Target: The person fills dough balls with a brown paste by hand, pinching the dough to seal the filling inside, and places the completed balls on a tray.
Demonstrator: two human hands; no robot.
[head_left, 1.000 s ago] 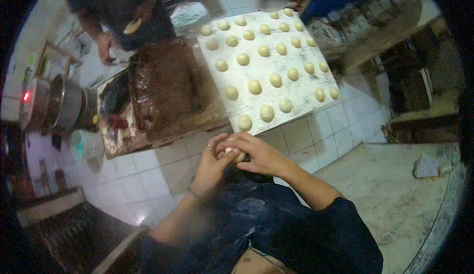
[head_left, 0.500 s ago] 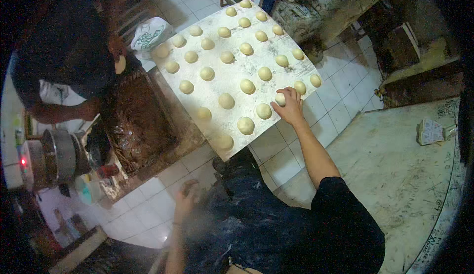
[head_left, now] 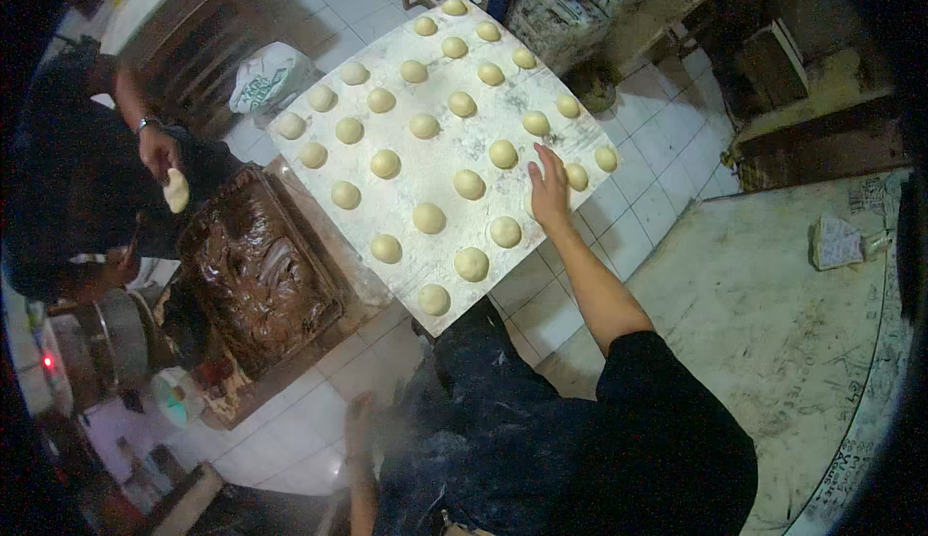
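My right hand [head_left: 549, 186] reaches over the near right part of a floured white board [head_left: 425, 164], its fingers stretched toward the far side. Close to its fingers lie one dough ball [head_left: 503, 154] on the left and another dough ball [head_left: 575, 176] on the right. A pale edge shows beside the palm; whether a ball is under it I cannot tell. Several more round, pale balls sit spaced out in rows. My left hand [head_left: 358, 420] hangs low beside my dark, flour-marked clothes, blurred, with its fingers unclear.
Left of the board, a tray [head_left: 324, 328] holds glossy brown paste. A co-worker's hand [head_left: 159, 152] holds a flattened dough piece [head_left: 176, 191] beside it. Metal pots [head_left: 121, 338] stand at far left, a white plastic bag [head_left: 271, 77] behind. At right is a pale worktop [head_left: 744, 343].
My right hand's fingers have gone from curled around a dough ball to stretched out. My left hand has dropped lower. The co-worker's hand with the dough piece has moved left and down in view.
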